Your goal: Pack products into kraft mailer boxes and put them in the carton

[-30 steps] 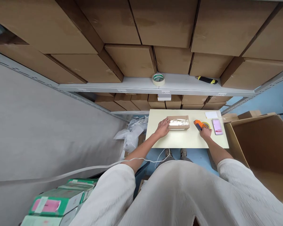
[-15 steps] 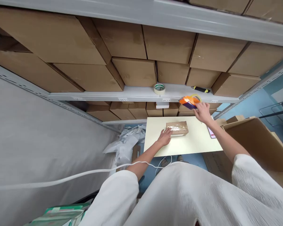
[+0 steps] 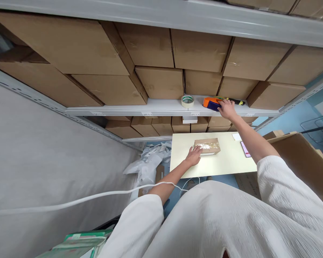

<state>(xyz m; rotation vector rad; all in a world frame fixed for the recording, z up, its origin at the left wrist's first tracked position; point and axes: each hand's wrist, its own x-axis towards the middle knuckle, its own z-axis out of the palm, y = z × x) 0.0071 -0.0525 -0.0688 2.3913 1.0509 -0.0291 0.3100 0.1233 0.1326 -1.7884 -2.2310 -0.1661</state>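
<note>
A small cardboard box [image 3: 210, 145] with shiny clear tape over its top lies on a cream table [image 3: 185, 141]. Against its left end rests my left hand [image 3: 193, 156], the fingers stretched out and touching the cardboard. My right hand [image 3: 227, 109] is closed around an orange and dark-blue tape dispenser [image 3: 212, 103] at the metal shelf [image 3: 161, 104]. The dispenser sits on or just above the shelf surface; I cannot tell which. Part of it is hidden by my fingers. Left of it stands a tape roll [image 3: 187, 101], and a black and yellow utility knife [image 3: 237, 102] lies behind my hand.
Stacked cardboard boxes [image 3: 200, 50] fill the shelf. A phone [image 3: 245, 149] and a white card [image 3: 236, 137] lie at the table's right. A large open carton [image 3: 303, 157] stands to the right. A white cable [image 3: 97, 198] crosses near my left arm, with plastic bags [image 3: 150, 163] beyond.
My right hand has carried the tape dispenser from above the table up and back to the shelf. My left hand has stayed at the box. The view has shifted slightly.
</note>
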